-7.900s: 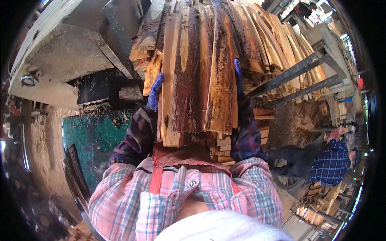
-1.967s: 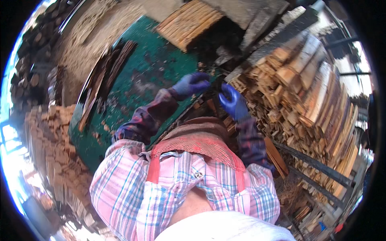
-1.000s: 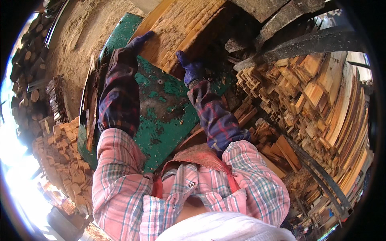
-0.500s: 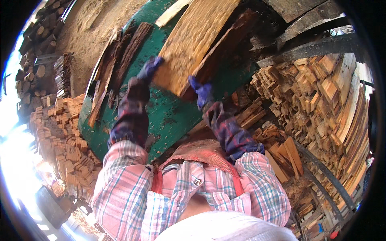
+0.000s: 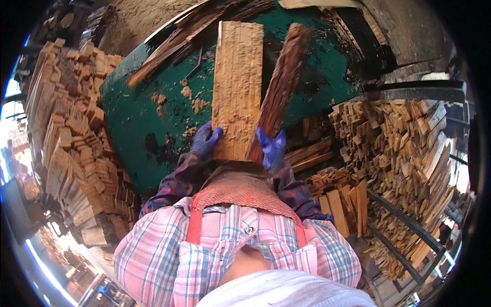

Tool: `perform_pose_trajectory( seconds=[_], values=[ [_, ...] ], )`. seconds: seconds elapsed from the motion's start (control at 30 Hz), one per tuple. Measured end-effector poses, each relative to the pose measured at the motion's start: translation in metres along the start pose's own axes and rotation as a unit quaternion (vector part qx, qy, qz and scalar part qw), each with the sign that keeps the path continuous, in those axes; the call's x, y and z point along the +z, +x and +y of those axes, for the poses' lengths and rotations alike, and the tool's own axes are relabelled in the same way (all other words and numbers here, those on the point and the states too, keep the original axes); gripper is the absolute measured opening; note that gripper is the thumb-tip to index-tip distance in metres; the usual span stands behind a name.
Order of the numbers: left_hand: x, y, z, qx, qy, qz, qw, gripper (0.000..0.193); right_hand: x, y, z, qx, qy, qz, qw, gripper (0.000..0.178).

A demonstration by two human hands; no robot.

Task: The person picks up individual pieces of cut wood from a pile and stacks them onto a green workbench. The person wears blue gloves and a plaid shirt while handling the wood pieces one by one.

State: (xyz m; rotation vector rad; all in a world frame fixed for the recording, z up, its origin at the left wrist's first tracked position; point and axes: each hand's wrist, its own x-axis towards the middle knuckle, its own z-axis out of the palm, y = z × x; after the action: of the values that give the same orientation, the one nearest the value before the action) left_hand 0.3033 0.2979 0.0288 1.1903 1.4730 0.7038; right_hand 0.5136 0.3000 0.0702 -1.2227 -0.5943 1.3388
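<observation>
A long pale sawn board (image 5: 238, 87) lies lengthwise in front of me, its near end close to my apron. My left hand (image 5: 206, 141), in a blue-purple glove, grips the board's left edge near that end; some of its fingers are hidden. Along the board's right side, a narrow slab with reddish-brown bark (image 5: 283, 84) leans away at a slant. By the slab's near end is my right hand (image 5: 272, 149), gloved alike, thumb and fingers spread apart. Its inner fingertip rests against the slab's side, but the hand is not closed round it.
Board and slab lie on a green table (image 5: 123, 102) scattered with bark bits and sawdust clumps (image 5: 199, 106). More bark-edged strips (image 5: 189, 38) lie at its far side. Stacked wood pieces (image 5: 76, 133) stand left, a larger pile (image 5: 388, 138) right, with dark metal bars (image 5: 404, 215) beside it.
The board and bark slab have come nearer to my body and straightened in view. Both hands have drawn back toward my apron, and my right hand's fingers have spread. My view has turned.
</observation>
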Motion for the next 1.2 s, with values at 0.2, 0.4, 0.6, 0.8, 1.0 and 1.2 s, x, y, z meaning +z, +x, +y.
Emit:
perform_pose_trajectory(
  seconds=[0.2,0.4,0.6,0.8,1.0,1.2],
  values=[
    [-0.027,0.035,-0.004,0.015,-0.027,0.009,0.999,0.030,0.070,0.118,-0.052,-0.116,-0.073,-0.140,0.981,0.048],
    [0.000,0.079,-0.031,0.198,-0.018,0.276,0.940,0.033,0.025,0.131,0.040,-0.253,-0.244,-0.084,0.932,0.049],
    [0.031,0.068,0.006,-0.030,-0.327,0.110,0.938,0.063,0.004,0.116,0.024,0.321,0.136,-0.215,0.912,0.065],
    [-0.004,0.001,0.065,-0.010,-0.297,0.251,0.921,0.088,0.052,0.086,-0.019,0.465,0.155,-0.287,0.823,0.058],
    [-0.080,-0.105,0.130,0.165,-0.354,0.412,0.823,0.075,0.187,0.034,-0.054,0.255,0.029,-0.555,0.791,0.062],
    [-0.180,-0.257,0.097,0.441,-0.320,0.618,0.566,0.066,0.408,-0.113,-0.029,0.083,-0.043,-0.765,0.638,0.043]
  ],
)
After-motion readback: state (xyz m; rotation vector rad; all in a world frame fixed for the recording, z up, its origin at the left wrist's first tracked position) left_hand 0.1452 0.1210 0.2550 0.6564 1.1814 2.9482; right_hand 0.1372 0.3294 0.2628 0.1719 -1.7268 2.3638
